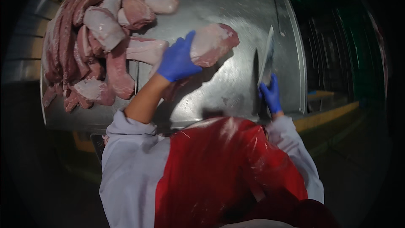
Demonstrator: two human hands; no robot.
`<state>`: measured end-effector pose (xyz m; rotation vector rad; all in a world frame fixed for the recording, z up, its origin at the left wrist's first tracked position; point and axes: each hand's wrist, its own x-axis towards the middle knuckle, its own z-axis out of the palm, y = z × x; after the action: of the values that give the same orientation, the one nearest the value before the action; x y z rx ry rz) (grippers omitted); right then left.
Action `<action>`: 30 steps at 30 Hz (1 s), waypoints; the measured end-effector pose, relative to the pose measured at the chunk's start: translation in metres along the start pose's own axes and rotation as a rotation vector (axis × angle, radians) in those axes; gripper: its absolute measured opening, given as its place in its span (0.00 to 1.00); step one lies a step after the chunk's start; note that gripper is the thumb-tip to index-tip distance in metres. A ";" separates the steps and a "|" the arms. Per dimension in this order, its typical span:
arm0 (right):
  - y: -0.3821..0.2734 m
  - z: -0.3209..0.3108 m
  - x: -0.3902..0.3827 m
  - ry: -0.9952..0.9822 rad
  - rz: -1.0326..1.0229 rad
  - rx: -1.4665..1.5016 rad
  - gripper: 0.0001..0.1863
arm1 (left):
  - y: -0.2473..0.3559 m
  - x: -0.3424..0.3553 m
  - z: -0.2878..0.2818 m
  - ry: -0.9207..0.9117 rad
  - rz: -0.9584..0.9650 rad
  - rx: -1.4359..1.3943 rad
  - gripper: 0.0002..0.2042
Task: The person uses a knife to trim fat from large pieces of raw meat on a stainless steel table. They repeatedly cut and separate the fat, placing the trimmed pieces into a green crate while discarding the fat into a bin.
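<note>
My left hand [179,59], in a blue glove, is closed around a long piece of raw meat [214,44] with a pale fat side. The meat's thick end sticks out to the right past my fingers, over the metal table. In my right hand [272,95], also gloved in blue, is a knife [267,52] with a long blade pointing away from me. The blade stands near the table's right edge, apart from the meat, and a dark shadow lies beside it. My right fingers cover most of the handle.
A large heap of raw meat pieces [101,29] covers the left of the metal table [228,95]. A thin dark-handled rod [276,8] lies by the far right edge. More meat shows at the far edge. A yellow beam [329,116] runs beyond the table's right side.
</note>
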<state>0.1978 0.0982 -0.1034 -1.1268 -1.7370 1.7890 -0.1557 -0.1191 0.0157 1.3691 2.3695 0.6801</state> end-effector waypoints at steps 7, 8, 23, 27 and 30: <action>0.050 -0.021 0.052 -0.027 -0.052 -0.105 0.24 | 0.042 -0.042 0.191 -0.300 -0.086 0.310 0.52; 0.054 -0.026 0.054 -0.025 -0.087 -0.094 0.24 | 0.043 -0.047 0.194 -0.288 -0.085 0.326 0.52; 0.016 -0.057 0.083 -0.268 -0.289 -0.806 0.43 | 0.052 -0.042 0.228 0.221 0.077 0.220 0.13; 0.029 -0.106 0.012 -0.426 -0.237 -0.827 0.41 | 0.041 -0.057 0.228 0.169 -0.004 0.217 0.10; 0.044 -0.118 -0.015 -0.431 -0.277 -0.672 0.40 | 0.040 -0.058 0.232 0.180 0.018 0.239 0.09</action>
<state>0.3075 0.1557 -0.1297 -0.6752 -2.7257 1.3711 0.0165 -0.0964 -0.1540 1.4816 2.6555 0.5602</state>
